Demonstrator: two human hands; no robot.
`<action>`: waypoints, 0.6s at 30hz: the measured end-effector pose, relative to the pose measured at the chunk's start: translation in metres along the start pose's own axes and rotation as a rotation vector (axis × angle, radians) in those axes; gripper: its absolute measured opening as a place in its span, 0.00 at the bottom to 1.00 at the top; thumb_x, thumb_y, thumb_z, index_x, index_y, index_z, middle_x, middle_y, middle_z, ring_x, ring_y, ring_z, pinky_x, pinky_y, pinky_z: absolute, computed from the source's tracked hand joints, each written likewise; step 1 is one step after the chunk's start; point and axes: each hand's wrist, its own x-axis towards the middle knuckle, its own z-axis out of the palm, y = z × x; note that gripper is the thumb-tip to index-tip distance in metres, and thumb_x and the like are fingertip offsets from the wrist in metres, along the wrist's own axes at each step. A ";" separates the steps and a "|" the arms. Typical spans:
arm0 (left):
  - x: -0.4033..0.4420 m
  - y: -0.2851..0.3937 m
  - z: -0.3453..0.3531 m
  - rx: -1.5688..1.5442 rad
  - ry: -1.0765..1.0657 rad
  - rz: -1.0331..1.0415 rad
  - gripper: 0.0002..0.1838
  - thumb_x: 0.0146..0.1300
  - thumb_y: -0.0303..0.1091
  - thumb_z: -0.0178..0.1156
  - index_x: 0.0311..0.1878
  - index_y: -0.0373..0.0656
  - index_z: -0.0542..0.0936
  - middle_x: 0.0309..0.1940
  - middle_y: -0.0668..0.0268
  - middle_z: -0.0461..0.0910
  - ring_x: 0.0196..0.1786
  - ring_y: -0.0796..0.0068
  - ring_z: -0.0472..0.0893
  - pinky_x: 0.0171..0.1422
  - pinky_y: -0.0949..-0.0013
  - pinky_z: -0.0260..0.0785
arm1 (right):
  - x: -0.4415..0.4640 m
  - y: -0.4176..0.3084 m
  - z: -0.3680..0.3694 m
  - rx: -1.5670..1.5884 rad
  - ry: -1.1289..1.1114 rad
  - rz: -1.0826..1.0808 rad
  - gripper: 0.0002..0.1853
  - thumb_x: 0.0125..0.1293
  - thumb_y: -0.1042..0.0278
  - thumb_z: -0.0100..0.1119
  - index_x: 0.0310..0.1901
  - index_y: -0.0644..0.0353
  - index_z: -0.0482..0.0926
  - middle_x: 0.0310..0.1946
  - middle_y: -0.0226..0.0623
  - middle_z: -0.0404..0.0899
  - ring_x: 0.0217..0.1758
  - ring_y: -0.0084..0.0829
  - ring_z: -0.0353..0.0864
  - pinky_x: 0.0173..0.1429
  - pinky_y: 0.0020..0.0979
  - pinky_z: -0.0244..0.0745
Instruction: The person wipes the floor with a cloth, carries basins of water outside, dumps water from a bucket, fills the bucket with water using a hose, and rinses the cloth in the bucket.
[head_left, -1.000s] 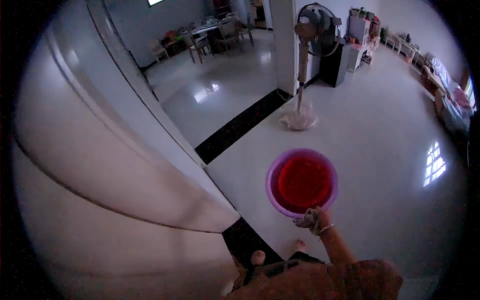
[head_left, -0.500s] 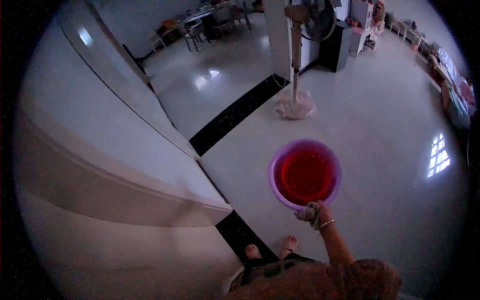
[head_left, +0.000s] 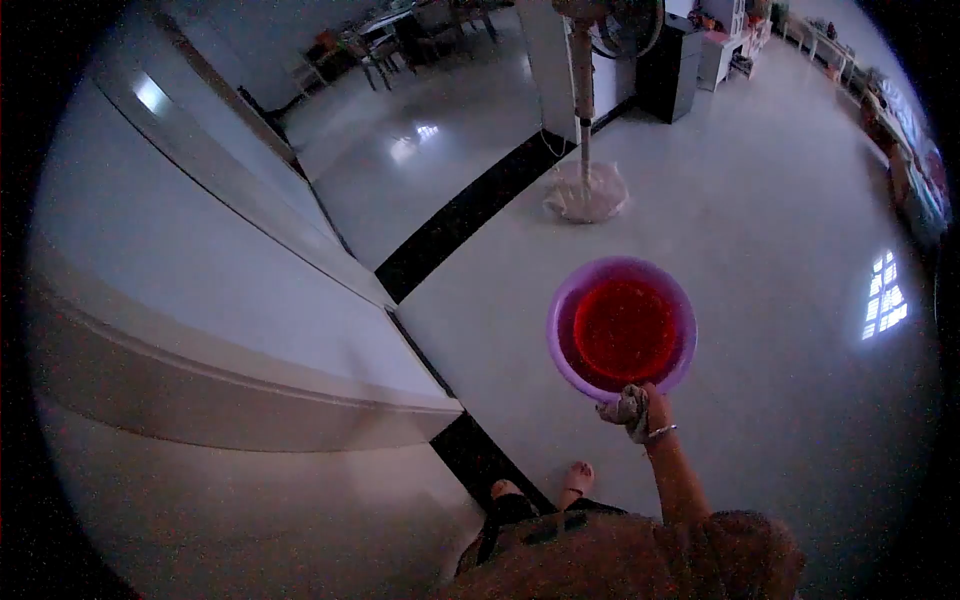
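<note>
The right hand (head_left: 656, 404) gripped the near rim of a round purple basin (head_left: 561, 335), red inside, along with a crumpled greyish cloth (head_left: 627, 406); the left hand's state could not be told. The basin hung over a glossy pale floor (head_left: 775, 300); beyond, a tall brownish pedestal fan (head_left: 584, 105) stood beside a flat black floor strip (head_left: 470, 213).

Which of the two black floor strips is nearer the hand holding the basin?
The lower strip, by the feet; the upper strip, reaching toward the fan base, lies farther from the right hand and purple basin.
</note>
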 end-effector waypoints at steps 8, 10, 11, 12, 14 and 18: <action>0.042 0.044 0.014 0.048 -0.063 0.089 0.10 0.55 0.35 0.50 0.33 0.37 0.65 0.24 0.60 0.65 0.22 0.71 0.66 0.23 0.69 0.61 | 0.019 0.017 -0.041 -1.303 -0.137 -0.813 0.07 0.53 0.65 0.46 0.26 0.60 0.70 0.23 0.34 0.72 0.24 0.29 0.72 0.28 0.30 0.70; 0.057 0.060 0.011 0.071 -0.083 0.117 0.10 0.55 0.35 0.50 0.33 0.37 0.66 0.23 0.60 0.66 0.22 0.71 0.67 0.23 0.69 0.61 | -0.007 -0.010 -0.019 -0.747 -0.006 -0.397 0.08 0.52 0.65 0.46 0.27 0.61 0.70 0.23 0.35 0.72 0.24 0.30 0.72 0.28 0.31 0.70; 0.068 0.071 0.015 0.077 -0.100 0.138 0.10 0.55 0.35 0.50 0.33 0.37 0.66 0.23 0.60 0.66 0.21 0.71 0.67 0.22 0.69 0.61 | -0.018 -0.022 -0.015 -0.018 0.082 0.047 0.08 0.52 0.66 0.46 0.27 0.61 0.70 0.22 0.36 0.72 0.24 0.30 0.73 0.27 0.31 0.70; 0.079 0.082 0.014 0.081 -0.115 0.161 0.10 0.55 0.35 0.50 0.32 0.37 0.66 0.23 0.60 0.66 0.21 0.71 0.67 0.22 0.69 0.62 | 0.042 0.032 -0.075 -0.332 0.018 -0.208 0.16 0.55 0.53 0.47 0.28 0.58 0.73 0.24 0.32 0.75 0.28 0.30 0.74 0.33 0.33 0.69; 0.105 0.100 0.013 0.092 -0.146 0.195 0.10 0.55 0.35 0.50 0.32 0.37 0.66 0.22 0.61 0.66 0.21 0.72 0.67 0.21 0.70 0.62 | 0.034 0.028 -0.081 -0.317 0.004 -0.193 0.15 0.56 0.55 0.46 0.28 0.59 0.73 0.24 0.32 0.75 0.28 0.28 0.74 0.32 0.31 0.70; 0.148 0.087 -0.023 0.153 -0.212 0.230 0.10 0.55 0.35 0.50 0.31 0.37 0.66 0.21 0.61 0.67 0.19 0.72 0.67 0.20 0.70 0.62 | 0.019 0.023 -0.070 -0.286 0.122 -0.197 0.10 0.55 0.63 0.46 0.26 0.59 0.73 0.21 0.34 0.74 0.24 0.27 0.74 0.27 0.30 0.70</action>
